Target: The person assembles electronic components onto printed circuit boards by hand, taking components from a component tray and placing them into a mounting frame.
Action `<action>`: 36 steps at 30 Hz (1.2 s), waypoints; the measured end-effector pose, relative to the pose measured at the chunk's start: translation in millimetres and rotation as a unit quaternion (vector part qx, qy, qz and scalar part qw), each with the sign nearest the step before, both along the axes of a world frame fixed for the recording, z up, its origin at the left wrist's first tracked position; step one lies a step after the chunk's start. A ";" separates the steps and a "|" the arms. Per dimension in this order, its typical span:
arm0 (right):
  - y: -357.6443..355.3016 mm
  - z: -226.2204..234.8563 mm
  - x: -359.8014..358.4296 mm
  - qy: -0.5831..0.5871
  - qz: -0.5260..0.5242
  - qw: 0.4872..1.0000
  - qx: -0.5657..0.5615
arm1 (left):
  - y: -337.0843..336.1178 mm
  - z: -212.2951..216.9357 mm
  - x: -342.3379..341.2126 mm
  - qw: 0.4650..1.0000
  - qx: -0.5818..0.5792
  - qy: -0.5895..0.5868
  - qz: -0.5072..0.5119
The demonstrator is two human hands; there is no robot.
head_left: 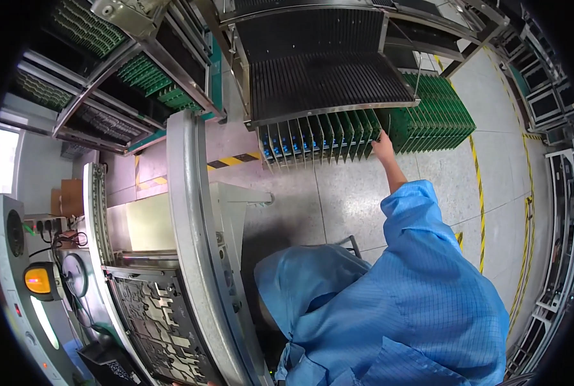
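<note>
Beneath a black ribbed shelf (325, 80) in a metal-framed rack, at the far middle of the scene, a row of upright green circuit boards with blue components (307, 143) is standing on edge. At its right end, the right hand (383, 145) is closing its fingers on the near edge of a thin green circuit board (383, 121). A loose blue checked sleeve (415, 209) is covering that arm down to the forearm. The left hand is not showing clearly, so one cannot tell whether it is open or closed. Just right of the gripped board, a block of closely spaced green boards (438, 112) is standing. On the near left, a black fixture plate with silvery cutouts (161, 325) is lying beside a long grey metal rail (194, 206).
</note>
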State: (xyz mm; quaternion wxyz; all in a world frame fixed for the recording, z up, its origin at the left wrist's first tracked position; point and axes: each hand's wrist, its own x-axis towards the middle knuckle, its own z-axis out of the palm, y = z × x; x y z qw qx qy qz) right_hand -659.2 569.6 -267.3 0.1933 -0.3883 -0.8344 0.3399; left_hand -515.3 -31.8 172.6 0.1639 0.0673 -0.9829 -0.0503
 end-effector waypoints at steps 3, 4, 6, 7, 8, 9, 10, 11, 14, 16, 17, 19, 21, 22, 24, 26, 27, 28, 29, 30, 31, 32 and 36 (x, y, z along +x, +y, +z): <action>4.3 5.0 -8.0 -0.039 -0.003 0.999 -0.028 | 1.5 -0.3 0.1 1.000 0.004 -0.013 0.019; 5.5 5.4 -7.2 -0.040 -0.001 0.999 -0.029 | 2.1 -0.1 0.4 1.000 0.004 -0.014 0.021; 11.8 10.0 -0.8 -0.039 0.028 0.997 -0.053 | 3.2 0.5 1.2 1.000 0.004 -0.018 0.017; 12.4 16.1 -1.1 -0.042 0.018 0.992 -0.115 | 2.6 0.5 1.8 1.000 0.004 -0.018 0.018; 8.5 20.3 -0.8 -0.042 0.019 0.992 -0.115 | 1.5 0.3 2.3 1.000 -0.007 -0.018 0.021; 2.7 24.1 2.1 -0.027 0.009 0.996 -0.089 | 0.6 0.3 3.2 0.999 -0.017 -0.018 0.024; -2.2 28.9 8.2 -0.011 -0.003 0.998 -0.061 | -0.2 1.0 3.7 0.999 -0.016 -0.017 0.023; -9.0 29.9 12.4 -0.009 -0.001 0.998 -0.060 | -0.6 1.8 4.4 1.000 -0.014 -0.014 0.023; -32.6 27.6 30.6 0.020 -0.006 0.999 0.031 | -5.4 2.0 6.9 1.000 -0.016 -0.007 0.024; -45.2 22.0 42.8 0.055 -0.025 0.998 0.009 | -7.7 2.2 8.8 1.000 -0.019 -0.004 0.025; -46.1 19.8 47.3 0.056 -0.016 0.998 0.009 | -8.0 3.0 8.9 0.999 -0.020 -0.002 0.025; -46.2 19.1 49.8 0.048 -0.021 0.999 0.001 | -11.0 3.4 10.2 0.999 -0.019 0.001 0.026; -47.0 23.8 55.8 0.041 -0.026 0.999 -0.007 | -16.5 3.4 11.3 0.999 -0.012 0.007 0.034; -49.1 26.3 62.0 0.016 -0.033 0.999 -0.018 | -18.6 4.2 11.3 0.999 -0.010 0.010 0.033; -51.9 29.9 81.1 -0.004 -0.042 0.999 -0.023 | -23.0 6.9 8.4 1.000 0.003 0.022 0.022; -51.3 33.2 111.5 0.002 -0.066 0.997 0.032 | -30.3 9.0 8.6 0.999 0.011 0.030 0.018; -42.8 38.6 127.3 0.005 -0.067 0.997 0.036 | -33.8 10.1 9.1 0.999 0.015 0.035 0.014; -34.7 49.3 141.5 -0.004 -0.038 0.999 0.034 | -37.1 11.5 10.1 0.999 0.018 0.037 0.016; -38.0 72.4 143.3 -0.013 -0.006 0.999 0.031 | -39.3 13.3 11.6 0.999 0.022 0.041 0.016; -35.7 102.2 143.8 -0.067 0.013 0.998 -0.007 | -41.1 14.3 12.8 0.999 0.025 0.044 0.018; -49.9 154.4 134.1 -0.094 0.001 0.996 0.000 | -44.3 16.0 13.4 0.998 0.031 0.046 0.020; 4.8 133.0 162.9 -0.114 0.038 0.993 0.008 | -47.3 18.0 7.0 0.998 0.049 0.045 0.002; -5.1 298.4 113.8 -0.279 0.234 0.926 0.098 | -65.3 22.0 10.4 0.996 0.021 0.086 0.015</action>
